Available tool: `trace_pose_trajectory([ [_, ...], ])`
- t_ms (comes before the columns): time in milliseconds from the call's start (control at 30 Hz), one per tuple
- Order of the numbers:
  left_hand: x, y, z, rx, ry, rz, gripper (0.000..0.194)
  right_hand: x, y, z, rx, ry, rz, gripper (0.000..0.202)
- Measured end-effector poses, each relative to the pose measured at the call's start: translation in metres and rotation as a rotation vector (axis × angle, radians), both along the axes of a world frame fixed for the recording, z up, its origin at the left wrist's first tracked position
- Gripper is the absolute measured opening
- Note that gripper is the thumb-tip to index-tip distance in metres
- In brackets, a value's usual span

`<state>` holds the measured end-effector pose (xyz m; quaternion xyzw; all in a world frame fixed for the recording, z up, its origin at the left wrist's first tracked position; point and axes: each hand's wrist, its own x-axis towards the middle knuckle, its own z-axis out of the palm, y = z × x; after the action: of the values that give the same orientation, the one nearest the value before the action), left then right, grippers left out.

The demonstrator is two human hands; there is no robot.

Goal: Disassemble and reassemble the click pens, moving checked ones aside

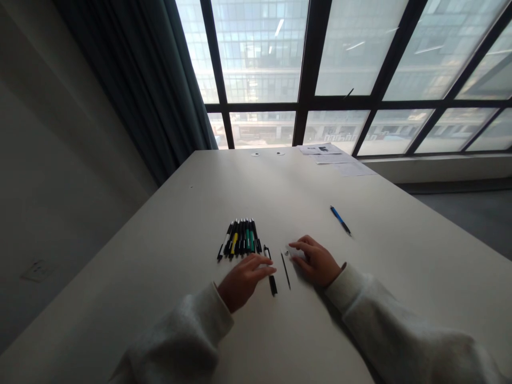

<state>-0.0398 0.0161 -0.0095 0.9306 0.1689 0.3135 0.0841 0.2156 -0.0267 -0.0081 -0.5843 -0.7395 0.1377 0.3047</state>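
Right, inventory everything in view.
Table: one, white, centre
Grouped pens: several, mostly black, some white, yellow, green, mid-table
Loose pen: one, black and white, right of grouped pens
Thin rod: one, dark, right of loose pen
Tiny piece: one, greyish, unidentifiable, beside rod's upper end
Blue pen: one, blue-black, table's right half
Papers: several, white, table's far end
Window: one, dark-framed, beyond table
Wall plate: one, pale, on left wall
Curtain: one, dark blue, left of window
Floor: one, grey, far right
Sleeves: two, light grey, both forearms
Left hand: one, bare, over loose pen
Right hand: one, bare, beside tiny piece
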Motion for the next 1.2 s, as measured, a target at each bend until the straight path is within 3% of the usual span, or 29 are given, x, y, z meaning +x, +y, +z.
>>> trace_pose_trajectory([
  [167, 0.001, 0.000, -0.002, 0.009, 0.008, 0.007, 0.025, 0.000, -0.002, 0.001, 0.002, -0.063, 0.007, 0.035],
  [533, 0.001, -0.001, 0.000, 0.049, 0.027, 0.009, 0.029, 0.001, 0.000, 0.001, -0.018, 0.040, 0.022, 0.026],
  [733, 0.001, -0.001, 0.002, 0.082, 0.096, 0.006, 0.031, -0.001, -0.005, 0.009, 0.038, 0.041, 0.113, 0.008],
  [900, 0.001, -0.002, 0.003, 0.092, 0.125, 0.009, 0.020, -0.008, -0.012, 0.012, 0.029, -0.020, 0.211, 0.018],
  [1200, 0.005, -0.006, 0.018, 0.156, -0.034, -0.102, 0.009, -0.019, -0.020, 0.013, -0.029, -0.139, 0.169, 0.026],
])
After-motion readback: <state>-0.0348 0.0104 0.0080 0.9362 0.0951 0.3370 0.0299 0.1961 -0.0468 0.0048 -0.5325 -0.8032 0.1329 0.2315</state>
